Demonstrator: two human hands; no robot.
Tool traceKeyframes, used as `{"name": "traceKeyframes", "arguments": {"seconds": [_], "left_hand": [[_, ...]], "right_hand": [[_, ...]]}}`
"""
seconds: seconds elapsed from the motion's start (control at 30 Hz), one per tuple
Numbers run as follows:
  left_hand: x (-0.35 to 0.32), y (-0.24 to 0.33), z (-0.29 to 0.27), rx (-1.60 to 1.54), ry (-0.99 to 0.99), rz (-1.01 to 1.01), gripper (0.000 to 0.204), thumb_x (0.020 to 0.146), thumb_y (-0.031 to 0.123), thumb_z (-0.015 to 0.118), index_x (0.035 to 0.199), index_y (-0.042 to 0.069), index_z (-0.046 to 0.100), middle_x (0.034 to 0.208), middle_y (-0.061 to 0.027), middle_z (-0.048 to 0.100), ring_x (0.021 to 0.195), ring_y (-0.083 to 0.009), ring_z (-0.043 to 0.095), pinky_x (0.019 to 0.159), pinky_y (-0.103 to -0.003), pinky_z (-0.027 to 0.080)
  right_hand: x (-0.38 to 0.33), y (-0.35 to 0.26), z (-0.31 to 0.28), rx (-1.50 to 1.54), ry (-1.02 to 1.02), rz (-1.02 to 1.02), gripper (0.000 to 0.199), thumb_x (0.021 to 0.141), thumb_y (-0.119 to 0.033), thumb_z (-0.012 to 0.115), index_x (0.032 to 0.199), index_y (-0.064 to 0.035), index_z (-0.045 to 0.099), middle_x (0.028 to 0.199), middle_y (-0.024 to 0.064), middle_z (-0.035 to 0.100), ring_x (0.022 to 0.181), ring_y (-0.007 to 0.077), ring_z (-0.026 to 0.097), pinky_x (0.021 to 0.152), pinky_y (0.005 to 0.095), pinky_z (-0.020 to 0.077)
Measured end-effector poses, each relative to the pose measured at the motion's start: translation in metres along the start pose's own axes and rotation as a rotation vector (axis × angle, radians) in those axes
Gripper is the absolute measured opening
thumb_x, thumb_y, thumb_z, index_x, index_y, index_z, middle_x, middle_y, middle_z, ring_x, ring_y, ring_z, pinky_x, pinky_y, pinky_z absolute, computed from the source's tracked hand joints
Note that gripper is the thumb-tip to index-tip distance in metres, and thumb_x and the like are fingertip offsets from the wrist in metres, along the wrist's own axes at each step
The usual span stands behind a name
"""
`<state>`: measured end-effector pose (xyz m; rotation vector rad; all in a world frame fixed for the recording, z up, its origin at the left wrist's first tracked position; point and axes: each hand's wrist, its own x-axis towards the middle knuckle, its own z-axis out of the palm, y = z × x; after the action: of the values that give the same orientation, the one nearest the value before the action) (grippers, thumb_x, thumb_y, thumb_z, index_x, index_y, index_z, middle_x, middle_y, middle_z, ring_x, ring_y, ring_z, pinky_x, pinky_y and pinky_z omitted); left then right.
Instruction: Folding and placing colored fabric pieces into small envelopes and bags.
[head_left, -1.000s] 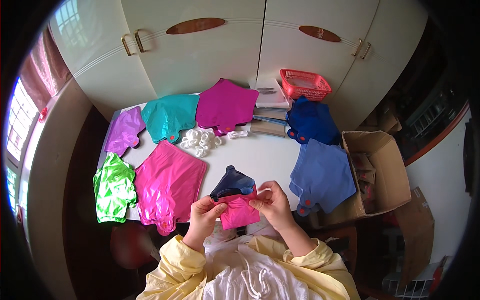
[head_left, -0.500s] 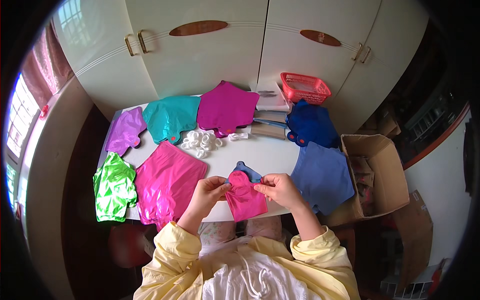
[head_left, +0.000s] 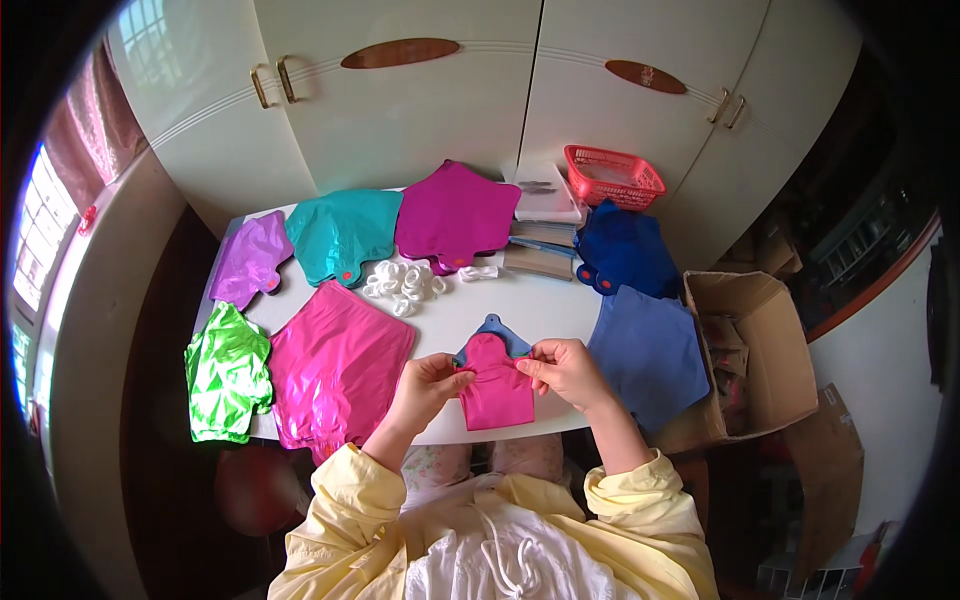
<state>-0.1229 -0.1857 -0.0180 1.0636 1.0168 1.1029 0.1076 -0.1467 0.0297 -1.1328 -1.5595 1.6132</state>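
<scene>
Near the table's front edge I hold a small stack of flat foil pieces between my hands. Its front is a bright pink foil piece [head_left: 497, 398] with a rounded top and a straight lower edge. Behind it shows a blue-grey foil piece [head_left: 492, 324] with a small holed tab at the top, and slivers of green appear at the sides. My left hand [head_left: 432, 385] pinches the left edge between thumb and fingers. My right hand [head_left: 563, 372] pinches the right edge in the same way. The lower part hangs free.
Around the white table [head_left: 470, 312] lie foil piles: lilac [head_left: 250, 262], teal [head_left: 345, 235], magenta [head_left: 455, 215], navy [head_left: 630, 245], blue-grey [head_left: 650, 350], pink [head_left: 340, 365], green [head_left: 228, 375]. White loops [head_left: 402, 285], a red basket [head_left: 613, 180] and a cardboard box [head_left: 765, 350] are nearby.
Both hands have shifted slightly right with the foil stack. The stack is now straighter and spread flatter, with more of the blue-grey piece showing behind the pink one.
</scene>
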Motion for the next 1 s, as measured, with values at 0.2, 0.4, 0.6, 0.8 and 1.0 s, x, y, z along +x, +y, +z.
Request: {"name": "traceKeyframes", "arguments": {"seconds": [0.2, 0.4, 0.6, 0.8, 1.0], "left_hand": [[-0.001, 0.009, 0.002, -0.187, -0.022, -0.045, 0.009, 0.087, 0.005, 0.063, 0.093, -0.002, 0.065, 0.082, -0.0026, 0.065, 0.075, -0.0082, 0.061, 0.068, -0.025, 0.053], [-0.001, 0.008, 0.000, -0.124, -0.053, -0.005, 0.008, 0.087, 0.005, 0.063, 0.091, -0.001, 0.065, 0.082, -0.0023, 0.065, 0.074, -0.0082, 0.061, 0.068, -0.025, 0.053], [-0.004, 0.010, 0.002, -0.194, -0.035, -0.014, 0.008, 0.087, 0.005, 0.064, 0.092, -0.001, 0.065, 0.082, -0.0024, 0.065, 0.075, -0.0085, 0.061, 0.068, -0.026, 0.054], [-0.003, 0.009, 0.004, -0.198, -0.021, 0.026, 0.007, 0.087, 0.004, 0.063, 0.092, 0.000, 0.065, 0.083, -0.0029, 0.065, 0.074, -0.0089, 0.062, 0.067, -0.026, 0.055], [0.001, 0.006, 0.002, -0.203, 0.008, 0.025, 0.006, 0.087, 0.004, 0.063, 0.091, 0.000, 0.065, 0.081, -0.0024, 0.065, 0.072, -0.0082, 0.061, 0.065, -0.025, 0.054]], "right_hand": [[0.001, 0.005, -0.010, 0.257, -0.104, 0.028, 0.014, 0.087, -0.015, 0.064, 0.081, -0.0020, 0.065, 0.068, -0.0007, 0.061, 0.058, 0.0049, 0.055, 0.052, 0.0194, 0.0453], [0.003, 0.008, -0.011, 0.182, 0.010, -0.027, 0.012, 0.088, -0.013, 0.063, 0.088, -0.0009, 0.067, 0.068, -0.0007, 0.061, 0.057, 0.0048, 0.053, 0.052, 0.0196, 0.0444], [0.002, 0.010, 0.004, -0.021, 0.187, -0.223, 0.007, 0.086, -0.006, 0.065, 0.085, 0.0006, 0.066, 0.068, -0.0020, 0.061, 0.059, 0.0020, 0.050, 0.053, 0.0181, 0.0417], [0.000, 0.019, 0.015, 0.064, 0.260, -0.285, 0.008, 0.087, -0.006, 0.064, 0.084, 0.0014, 0.063, 0.070, -0.0026, 0.061, 0.062, 0.0019, 0.050, 0.056, 0.0180, 0.0418], [-0.003, 0.019, 0.019, 0.090, 0.202, -0.266, 0.014, 0.092, -0.014, 0.058, 0.087, -0.0008, 0.063, 0.068, -0.0061, 0.053, 0.058, 0.0015, 0.043, 0.052, 0.0180, 0.0348]]}}
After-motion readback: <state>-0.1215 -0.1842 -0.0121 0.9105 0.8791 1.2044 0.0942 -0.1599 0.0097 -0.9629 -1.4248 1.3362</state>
